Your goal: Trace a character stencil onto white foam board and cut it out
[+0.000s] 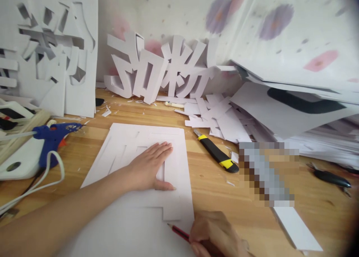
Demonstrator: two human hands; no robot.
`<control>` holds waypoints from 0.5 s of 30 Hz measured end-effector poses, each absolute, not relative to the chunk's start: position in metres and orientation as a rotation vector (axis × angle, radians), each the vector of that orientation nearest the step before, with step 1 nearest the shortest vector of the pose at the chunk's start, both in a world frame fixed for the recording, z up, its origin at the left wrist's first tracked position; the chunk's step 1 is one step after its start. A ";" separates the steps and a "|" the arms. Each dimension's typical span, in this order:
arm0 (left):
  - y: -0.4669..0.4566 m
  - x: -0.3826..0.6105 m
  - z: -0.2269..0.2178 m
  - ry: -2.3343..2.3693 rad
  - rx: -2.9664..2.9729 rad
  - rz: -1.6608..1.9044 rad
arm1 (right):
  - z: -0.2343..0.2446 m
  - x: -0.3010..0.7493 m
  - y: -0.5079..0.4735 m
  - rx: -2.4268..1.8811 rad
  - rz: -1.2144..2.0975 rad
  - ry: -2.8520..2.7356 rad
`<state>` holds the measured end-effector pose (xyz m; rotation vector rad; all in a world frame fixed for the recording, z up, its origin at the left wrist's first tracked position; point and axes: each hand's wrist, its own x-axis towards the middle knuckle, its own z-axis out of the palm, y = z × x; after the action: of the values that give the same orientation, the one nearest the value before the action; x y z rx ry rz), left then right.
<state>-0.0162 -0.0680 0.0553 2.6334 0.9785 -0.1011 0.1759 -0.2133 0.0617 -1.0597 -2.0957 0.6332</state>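
Observation:
A white board point(126, 234) lies in front of me, with a flat cut-out white shape point(172, 208) on top of it. My left hand point(151, 165) rests flat on the shape, fingers stretched out and thumb apart, covering part of it. At the lower edge of the board, my right hand point(217, 232) grips a red and black pencil point(180, 232). Its sharpened tip points left, just below the shape's bottom corner; whether it touches the board I cannot tell.
A black and yellow utility knife point(213, 152), a white strip point(298, 229) and pliers point(332, 177) lie to the right. A blue glue gun point(52, 141) with a white cord stands left. White raised characters point(151, 73), scraps point(221, 115) and stacked sheets point(277, 107) line the back.

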 end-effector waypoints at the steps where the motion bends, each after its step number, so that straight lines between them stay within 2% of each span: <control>1: -0.068 -0.016 0.055 0.976 2.636 -0.091 | 0.060 0.175 -0.212 -1.037 0.613 -2.105; 9: -0.066 -0.017 0.049 0.953 2.667 -0.049 | 0.056 0.172 -0.203 -1.034 0.710 -2.166; 15: -0.066 -0.017 0.048 0.953 2.674 -0.072 | 0.066 0.169 -0.207 -1.133 0.641 -2.119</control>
<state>-0.0168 -0.0656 0.0483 2.6736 0.9529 -0.0721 0.1685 -0.2070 0.0662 -1.1333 -2.1191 0.6405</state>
